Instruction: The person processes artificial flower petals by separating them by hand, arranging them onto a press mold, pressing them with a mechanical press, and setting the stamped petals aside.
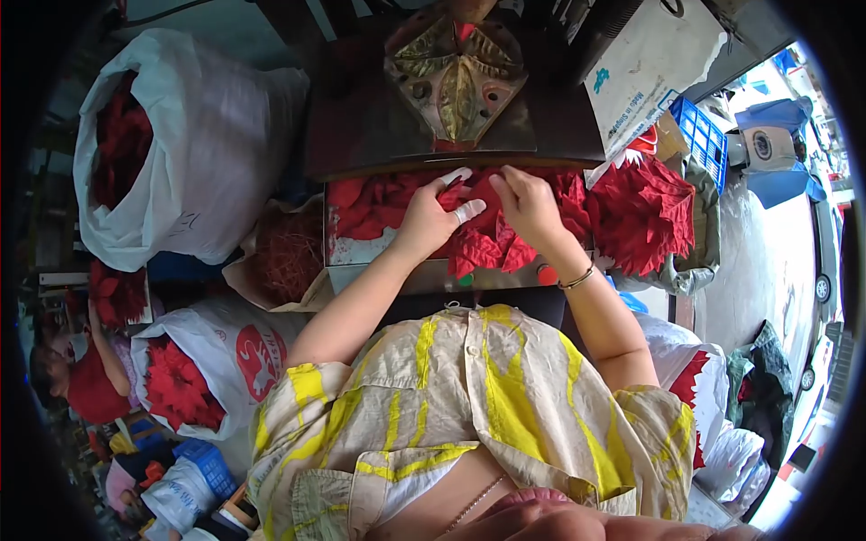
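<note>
My left hand [433, 215] is over a heap of red fabric petals [361, 203], its thumb and index finger spread apart and wrapped in white tape. Red cloth shows in the gap between them. Close beside it, my right hand [530, 206] has curled fingers pinched at a red fabric petal [488, 191]. The fingertips of that hand are partly hidden. More pointed red petals [492, 251] hang over the front edge of the metal tray [361, 275] below my hands.
Beyond the tray stands a machine with a brass-coloured leaf-shaped mould [458, 81]. White sacks of red flowers, one large sack [212, 144] among them, stand at left. Stacked red petals [642, 216] lie at right, near a blue crate [699, 140]. Another person [90, 379] is at far left.
</note>
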`<act>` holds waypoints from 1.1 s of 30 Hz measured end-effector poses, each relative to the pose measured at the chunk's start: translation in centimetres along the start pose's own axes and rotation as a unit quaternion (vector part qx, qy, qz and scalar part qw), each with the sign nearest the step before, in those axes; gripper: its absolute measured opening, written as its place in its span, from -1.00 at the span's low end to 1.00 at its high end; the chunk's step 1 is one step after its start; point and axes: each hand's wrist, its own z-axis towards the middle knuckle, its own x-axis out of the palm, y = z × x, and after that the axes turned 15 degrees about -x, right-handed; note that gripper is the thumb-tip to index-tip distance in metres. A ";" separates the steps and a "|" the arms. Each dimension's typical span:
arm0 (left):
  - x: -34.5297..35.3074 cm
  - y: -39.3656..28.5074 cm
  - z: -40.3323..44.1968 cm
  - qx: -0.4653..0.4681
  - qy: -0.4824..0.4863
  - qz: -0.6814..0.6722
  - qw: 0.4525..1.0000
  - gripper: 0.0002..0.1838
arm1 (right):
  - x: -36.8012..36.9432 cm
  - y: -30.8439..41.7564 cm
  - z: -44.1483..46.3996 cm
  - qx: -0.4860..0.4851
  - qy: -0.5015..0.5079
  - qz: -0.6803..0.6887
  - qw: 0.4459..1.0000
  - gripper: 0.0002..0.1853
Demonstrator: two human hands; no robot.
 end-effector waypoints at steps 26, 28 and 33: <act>1.4 -3.3 0.2 0.150 -0.039 0.111 0.982 -0.70 | -3.2 -2.0 -0.1 0.145 -0.042 0.338 0.929 -0.92; 1.3 -2.8 0.7 -0.066 0.035 0.134 0.988 -0.78 | -3.0 -0.5 0.6 0.173 -0.021 0.411 0.895 -0.90; 0.8 -3.8 0.4 -0.041 0.046 -0.003 0.998 -0.81 | -2.9 0.4 0.6 0.136 -0.030 0.371 0.918 -0.86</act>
